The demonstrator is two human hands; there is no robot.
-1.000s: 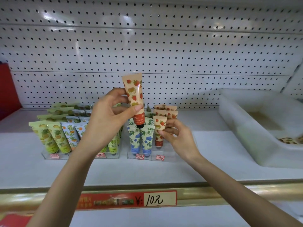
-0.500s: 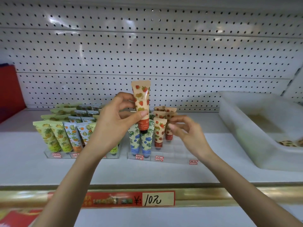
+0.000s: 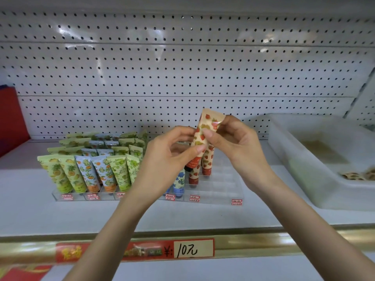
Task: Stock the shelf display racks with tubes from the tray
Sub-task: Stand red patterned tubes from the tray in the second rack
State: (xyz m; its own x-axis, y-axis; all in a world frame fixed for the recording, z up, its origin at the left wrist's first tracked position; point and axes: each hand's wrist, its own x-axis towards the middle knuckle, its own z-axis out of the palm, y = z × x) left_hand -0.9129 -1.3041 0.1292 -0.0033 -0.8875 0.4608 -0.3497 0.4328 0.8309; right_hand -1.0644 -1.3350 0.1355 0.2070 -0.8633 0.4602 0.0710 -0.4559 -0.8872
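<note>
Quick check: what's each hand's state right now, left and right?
Left hand: holding the strawberry tube, pinched near its lower part.
Right hand: holding the same tube, pinched at its upper part.

A shop is indicated by a pegboard-backed shelf, a handwritten price tag, and labelled display racks of tubes.

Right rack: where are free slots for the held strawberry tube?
Free: empty slots in the right rack, between the racked strawberry tubes and the tray; also the shelf strip before both racks. Crowded: the left rack, packed full.
</note>
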